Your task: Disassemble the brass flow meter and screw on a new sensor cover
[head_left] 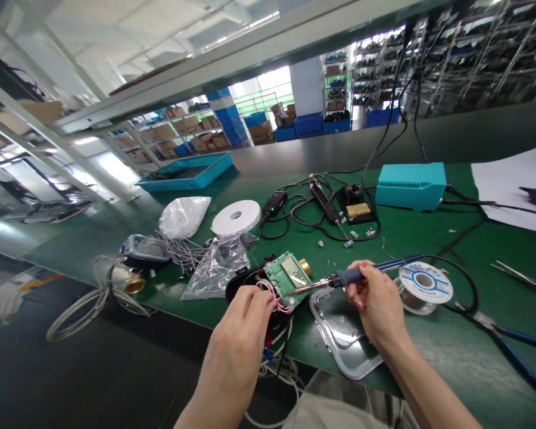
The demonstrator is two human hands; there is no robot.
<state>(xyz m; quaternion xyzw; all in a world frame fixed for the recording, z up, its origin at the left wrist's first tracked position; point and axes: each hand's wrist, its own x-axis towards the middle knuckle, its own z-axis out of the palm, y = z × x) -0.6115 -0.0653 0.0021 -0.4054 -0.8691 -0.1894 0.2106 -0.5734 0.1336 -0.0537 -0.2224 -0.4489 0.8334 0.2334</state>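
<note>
My right hand (377,301) is closed around the blue handle of a soldering iron (351,275). Its metal tip reaches left to the green circuit board (274,273), close to the ends of several thin wires (287,307). At the board's near edge, my left hand (239,325) pinches one or more of those wires; the fingertips hide exactly how many. The board carries a small lit display and a brass fitting (305,266), and sits at a black housing (237,283). Whether the tip touches the board I cannot tell.
A clear plastic lid or box (357,369) lies below the iron. Right of it are a solder spool (444,280) and pliers (513,336). Behind stand an iron stand with sponge (358,211), a teal station (411,186) and a white reel (221,221). Cables hang over the front edge.
</note>
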